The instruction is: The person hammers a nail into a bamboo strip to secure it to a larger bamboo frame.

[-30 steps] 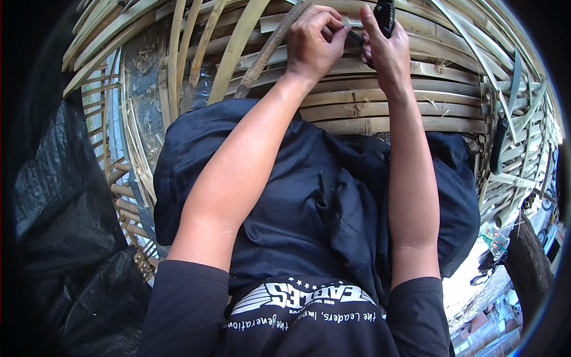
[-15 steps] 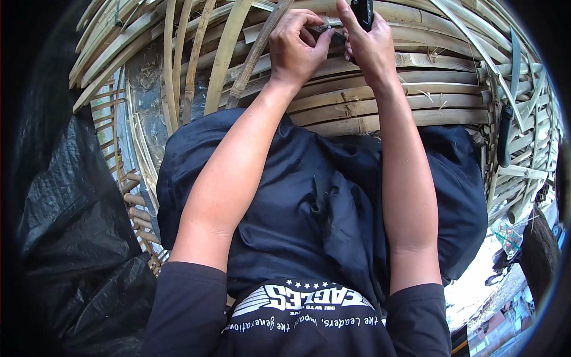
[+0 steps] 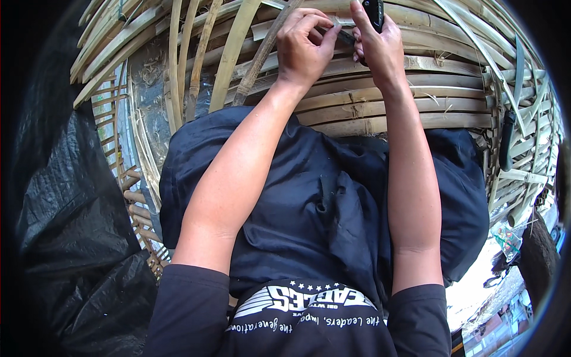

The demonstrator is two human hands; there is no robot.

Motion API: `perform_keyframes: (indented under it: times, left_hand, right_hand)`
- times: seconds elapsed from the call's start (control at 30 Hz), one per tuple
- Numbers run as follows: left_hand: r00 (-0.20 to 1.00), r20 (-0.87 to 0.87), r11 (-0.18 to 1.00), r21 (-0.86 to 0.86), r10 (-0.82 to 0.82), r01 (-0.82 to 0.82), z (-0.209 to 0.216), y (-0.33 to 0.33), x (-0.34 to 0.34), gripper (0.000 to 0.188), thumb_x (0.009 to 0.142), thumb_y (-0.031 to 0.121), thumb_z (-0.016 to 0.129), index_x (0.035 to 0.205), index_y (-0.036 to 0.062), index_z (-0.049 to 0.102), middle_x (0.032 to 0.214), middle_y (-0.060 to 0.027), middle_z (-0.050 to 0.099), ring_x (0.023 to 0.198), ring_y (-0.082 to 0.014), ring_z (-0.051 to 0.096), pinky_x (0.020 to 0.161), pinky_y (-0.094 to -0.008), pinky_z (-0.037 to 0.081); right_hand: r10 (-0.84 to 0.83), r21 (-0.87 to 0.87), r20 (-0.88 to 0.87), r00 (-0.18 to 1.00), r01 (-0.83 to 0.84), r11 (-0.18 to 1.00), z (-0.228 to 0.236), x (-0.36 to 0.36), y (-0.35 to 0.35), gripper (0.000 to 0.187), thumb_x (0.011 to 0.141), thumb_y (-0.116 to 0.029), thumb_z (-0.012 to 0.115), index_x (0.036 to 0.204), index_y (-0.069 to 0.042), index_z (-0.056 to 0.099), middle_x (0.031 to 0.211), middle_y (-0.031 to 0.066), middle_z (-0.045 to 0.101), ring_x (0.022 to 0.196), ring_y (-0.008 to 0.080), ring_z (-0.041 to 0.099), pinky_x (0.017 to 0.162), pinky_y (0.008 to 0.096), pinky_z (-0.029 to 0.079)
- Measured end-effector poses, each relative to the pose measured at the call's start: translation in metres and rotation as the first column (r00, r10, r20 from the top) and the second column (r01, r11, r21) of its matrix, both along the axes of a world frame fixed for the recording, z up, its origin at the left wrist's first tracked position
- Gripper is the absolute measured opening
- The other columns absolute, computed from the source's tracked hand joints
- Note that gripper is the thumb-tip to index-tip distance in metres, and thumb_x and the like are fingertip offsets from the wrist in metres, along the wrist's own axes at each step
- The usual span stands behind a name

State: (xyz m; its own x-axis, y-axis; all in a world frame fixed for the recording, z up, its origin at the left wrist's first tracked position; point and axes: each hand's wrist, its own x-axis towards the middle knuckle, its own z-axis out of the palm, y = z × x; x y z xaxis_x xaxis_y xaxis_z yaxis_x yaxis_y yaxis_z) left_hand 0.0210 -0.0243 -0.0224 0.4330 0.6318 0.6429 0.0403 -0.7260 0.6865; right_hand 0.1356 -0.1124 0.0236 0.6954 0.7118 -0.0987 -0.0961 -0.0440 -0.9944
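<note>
Both my hands (image 3: 303,52), (image 3: 382,53) work near the top of the frame, one black tool (image 3: 373,13) in the right.
My right fingers are curled closed around that tool, thumb laid along it, at the top edge right of centre; my left thumb and forefinger nearly meet, and I cannot tell whether they pinch anything. One dark narrow piece (image 3: 345,38) bridges the slim gap between my hands. I count five upright bamboo strips (image 3: 235,53) at upper left, the nearest just beside my left hand, leaving little room there. More room lies rightward over the bamboo slats (image 3: 446,121), up to one black-handled knife (image 3: 507,134) near the right edge. My dark-clothed lap (image 3: 285,196) borders the slats below.
</note>
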Motion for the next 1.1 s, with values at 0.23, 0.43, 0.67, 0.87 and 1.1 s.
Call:
perform_keyframes:
  times: [0.23, 0.43, 0.67, 0.87, 1.1]
  left_hand:
    - [0.989, 0.145, 0.953, -0.302, 0.032, 0.014, 0.028, -0.004, -0.008, 0.008, 0.089, 0.003, 0.074, 0.091, -0.0038, 0.071, 0.094, -0.0092, 0.069, 0.061, -0.0132, 0.067, 0.052, -0.0261, 0.053]
    - [0.988, 0.149, 0.891, -0.441, -0.045, 0.107, 0.032, -0.006, -0.017, 0.011, 0.093, 0.004, 0.072, 0.099, -0.0047, 0.074, 0.098, -0.0089, 0.069, 0.059, -0.0126, 0.069, 0.049, -0.024, 0.056]
    - [0.995, 0.068, 0.866, -0.491, -0.073, 0.097, 0.021, -0.006, -0.011, 0.008, 0.091, 0.003, 0.073, 0.094, -0.0044, 0.074, 0.085, -0.0056, 0.07, 0.056, -0.0122, 0.069, 0.047, -0.0229, 0.052]
    - [0.996, -0.033, 0.921, -0.386, -0.08, 0.061, 0.015, -0.003, -0.011, 0.015, 0.091, 0.01, 0.077, 0.096, -0.0042, 0.074, 0.095, -0.0054, 0.071, 0.061, -0.0095, 0.068, 0.05, -0.0216, 0.052]
    - [0.998, -0.057, 0.947, -0.322, -0.036, 0.016, 0.007, 0.0, -0.008, 0.018, 0.091, 0.012, 0.077, 0.096, -0.0052, 0.074, 0.096, -0.0064, 0.073, 0.063, -0.0104, 0.069, 0.053, -0.0218, 0.051]
  right_hand:
    - [0.001, -0.004, -0.007, 1.0, -0.001, 1.0, 0.001, -0.001, -0.001, 0.038, 0.097, -0.043, 0.068, 0.087, -0.008, 0.058, 0.061, -0.0026, 0.052, 0.045, 0.008, 0.049, 0.041, 0.0254, 0.039]
    - [-0.009, 0.011, 0.006, 1.0, 0.009, 1.0, -0.001, 0.001, 0.0, 0.039, 0.098, -0.044, 0.068, 0.087, -0.008, 0.058, 0.061, -0.0026, 0.052, 0.046, 0.008, 0.05, 0.042, 0.0255, 0.039]
    - [-0.001, -0.01, 0.054, 0.999, 0.002, 1.0, 0.001, 0.001, -0.001, 0.039, 0.098, -0.042, 0.067, 0.086, -0.007, 0.059, 0.06, -0.0024, 0.052, 0.046, 0.0084, 0.05, 0.042, 0.0262, 0.039]
    - [-0.015, -0.014, 0.03, 0.999, 0.015, 1.0, 0.001, 0.001, 0.0, 0.038, 0.098, -0.041, 0.067, 0.083, -0.007, 0.058, 0.059, -0.0024, 0.051, 0.046, 0.0085, 0.05, 0.042, 0.0262, 0.039]
    - [-0.003, 0.017, 0.025, 1.0, 0.003, 1.0, 0.001, 0.0, -0.001, 0.038, 0.098, -0.041, 0.068, 0.083, -0.007, 0.058, 0.059, -0.002, 0.052, 0.045, 0.0085, 0.05, 0.041, 0.0257, 0.04]
